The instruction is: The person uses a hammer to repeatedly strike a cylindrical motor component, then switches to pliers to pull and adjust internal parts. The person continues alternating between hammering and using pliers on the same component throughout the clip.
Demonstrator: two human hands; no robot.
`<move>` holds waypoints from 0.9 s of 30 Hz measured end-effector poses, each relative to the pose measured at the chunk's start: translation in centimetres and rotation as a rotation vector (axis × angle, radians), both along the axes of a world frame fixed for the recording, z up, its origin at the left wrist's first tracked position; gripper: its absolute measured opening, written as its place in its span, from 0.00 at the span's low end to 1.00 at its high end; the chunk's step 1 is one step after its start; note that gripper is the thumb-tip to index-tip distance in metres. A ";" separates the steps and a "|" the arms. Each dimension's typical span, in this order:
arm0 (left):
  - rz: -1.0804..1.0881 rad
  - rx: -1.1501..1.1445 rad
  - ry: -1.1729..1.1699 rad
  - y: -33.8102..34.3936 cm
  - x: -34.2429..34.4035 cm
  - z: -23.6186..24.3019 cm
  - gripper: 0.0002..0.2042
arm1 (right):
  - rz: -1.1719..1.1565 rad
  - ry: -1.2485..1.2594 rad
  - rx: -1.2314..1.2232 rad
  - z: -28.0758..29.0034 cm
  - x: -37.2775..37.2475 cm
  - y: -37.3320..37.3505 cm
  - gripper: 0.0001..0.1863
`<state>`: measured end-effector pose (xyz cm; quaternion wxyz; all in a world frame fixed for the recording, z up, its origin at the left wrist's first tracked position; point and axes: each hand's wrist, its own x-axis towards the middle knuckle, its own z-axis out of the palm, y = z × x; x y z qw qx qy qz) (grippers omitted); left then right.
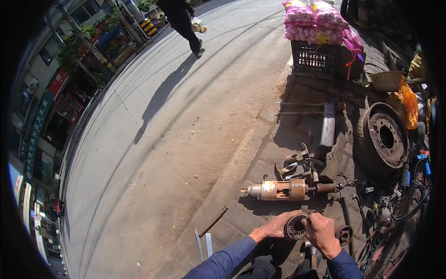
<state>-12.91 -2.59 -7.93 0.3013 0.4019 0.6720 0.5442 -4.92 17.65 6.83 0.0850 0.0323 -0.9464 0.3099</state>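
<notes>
My left hand (277,226) is closed around a round, dark metal cylinder (293,231) with a slotted ring inside, its open end facing up. At the cylinder's right rim, my right hand (322,235) makes a fist; whatever is in its fingers is hidden. Just beyond my hands lies a rusty submersible pump (278,190) with a perforated collar, on its side. A loose metal ring (344,235) is on the ground right of my right hand. Below that hand stands a hammer (313,256), partly hidden.
Several hammer heads (288,169) lie past the pump. A rusty wheel rim (384,135) and tangled cables (388,216) are at the right. Farther off, pink mesh sacks (309,28) sit on a black crate (314,59). A rusty rod (213,221) lies left. A person (181,21) walks on the road.
</notes>
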 end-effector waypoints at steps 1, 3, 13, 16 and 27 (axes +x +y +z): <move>-0.027 -0.032 0.053 0.2 -1.1 0.2 0.47 | -0.017 -0.001 0.010 0.0 -0.1 0.4 0.12; -0.037 -0.063 0.060 0.1 -2.0 0.1 0.48 | -0.057 -0.002 0.005 0.0 -0.2 1.2 0.12; 0.581 0.007 -0.094 3.6 8.8 -0.7 0.52 | -0.026 0.007 -0.051 -1.1 0.0 1.9 0.07; 0.663 0.009 0.038 5.2 8.3 -0.9 0.46 | -0.034 0.018 -0.035 -1.6 0.1 1.5 0.09; -0.047 -0.192 0.012 -3.1 -1.6 -1.5 0.48 | 0.014 -0.069 0.041 1.0 3.4 -2.3 0.13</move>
